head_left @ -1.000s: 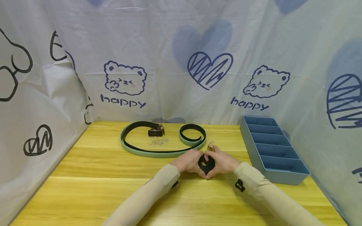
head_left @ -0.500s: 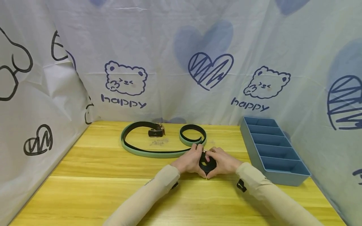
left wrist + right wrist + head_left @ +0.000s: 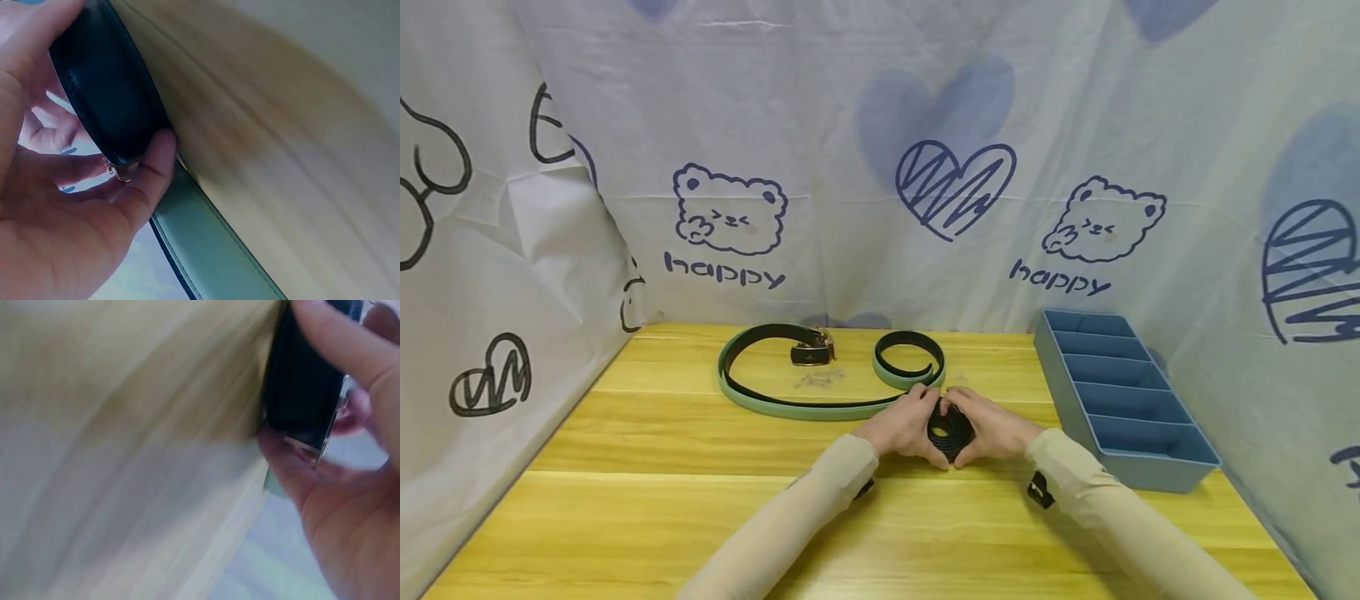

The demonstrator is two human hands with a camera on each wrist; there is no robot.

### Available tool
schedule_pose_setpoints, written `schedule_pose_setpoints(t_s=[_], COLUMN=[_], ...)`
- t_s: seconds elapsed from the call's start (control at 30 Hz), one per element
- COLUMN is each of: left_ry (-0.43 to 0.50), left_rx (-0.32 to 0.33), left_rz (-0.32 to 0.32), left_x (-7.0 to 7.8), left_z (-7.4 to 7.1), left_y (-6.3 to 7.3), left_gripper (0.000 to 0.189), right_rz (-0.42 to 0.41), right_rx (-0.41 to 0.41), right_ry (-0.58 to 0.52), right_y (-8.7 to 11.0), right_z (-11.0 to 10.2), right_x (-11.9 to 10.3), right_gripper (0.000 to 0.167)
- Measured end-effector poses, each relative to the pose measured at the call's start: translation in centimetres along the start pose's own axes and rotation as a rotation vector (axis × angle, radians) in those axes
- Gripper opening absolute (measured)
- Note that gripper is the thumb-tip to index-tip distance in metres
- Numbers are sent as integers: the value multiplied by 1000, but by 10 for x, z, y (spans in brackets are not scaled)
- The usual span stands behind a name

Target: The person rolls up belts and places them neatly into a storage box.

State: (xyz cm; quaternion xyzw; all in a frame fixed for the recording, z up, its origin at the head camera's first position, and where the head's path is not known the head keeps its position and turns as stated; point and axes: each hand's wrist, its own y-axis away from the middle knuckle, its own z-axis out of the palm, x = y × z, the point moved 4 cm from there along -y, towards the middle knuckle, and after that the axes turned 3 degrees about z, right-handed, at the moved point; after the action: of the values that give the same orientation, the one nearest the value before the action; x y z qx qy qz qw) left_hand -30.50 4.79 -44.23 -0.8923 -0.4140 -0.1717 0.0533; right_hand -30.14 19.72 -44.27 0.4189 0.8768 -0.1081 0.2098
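A black belt (image 3: 951,435), rolled into a tight coil, stands on its edge on the wooden table between the two hands. My left hand (image 3: 908,427) curls round the coil's left side, thumb at the near end and fingers at the far end. From the other side my right hand (image 3: 996,427) grips it the same way, and the two thumbs nearly meet in front. In the left wrist view the smooth outer face of the black belt (image 3: 112,81) shows, with a bit of gold metal by the fingertips. Fingers hide most of the buckle.
Behind the left hand lies a green belt (image 3: 805,410) with black lining, its tail curled and its buckle (image 3: 811,353) at the back. A blue-grey divided box (image 3: 1150,468) stands at the right. A printed cloth (image 3: 850,250) hangs behind the table (image 3: 647,517).
The left fingers have moved forward round the coil's far end, and the gold buckle that stuck out there is now covered. The coil has barely shifted; the green belt and box stay put.
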Motion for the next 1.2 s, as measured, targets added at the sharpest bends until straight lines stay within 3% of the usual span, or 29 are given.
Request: schedule_pose_setpoints(t_s=[0.13,0.2,0.27,0.4,0.53,0.67,0.8,0.97,1.07,1.2], left_ry=[-4,0,2,2,3,23,29,-97,-169,-187], left_rx=[4,9,10,26,57,78,40,-23,-23,-4], left_rz=[-30,-46,-59,-76,-90,-118,-146,-142,-129,-114], left_x=[-1,-2,-1,0,2,3,2,1,3,4], left_z=[2,2,3,4,5,5,5,5,3,1], left_y=[-1,-1,-2,-2,-3,-4,-3,0,1,1], left_gripper=[102,103,104,103,106,113,116,113,110,101], right_rz=[131,205,225,146,76,82,82,18,18,45], right_rx=[70,74,74,74,81,39,10,-10,-19,-1], right_ry=[22,28,33,49,127,170,139,128,119,70], right_y=[4,7,10,13,15,16,15,14,13,14], right_z=[-2,-2,-2,0,3,9,10,7,6,5], right_x=[1,2,2,-3,-12,-18,-16,-11,-9,-6], right_gripper=[90,94,95,90,75,54,36,34,34,36])
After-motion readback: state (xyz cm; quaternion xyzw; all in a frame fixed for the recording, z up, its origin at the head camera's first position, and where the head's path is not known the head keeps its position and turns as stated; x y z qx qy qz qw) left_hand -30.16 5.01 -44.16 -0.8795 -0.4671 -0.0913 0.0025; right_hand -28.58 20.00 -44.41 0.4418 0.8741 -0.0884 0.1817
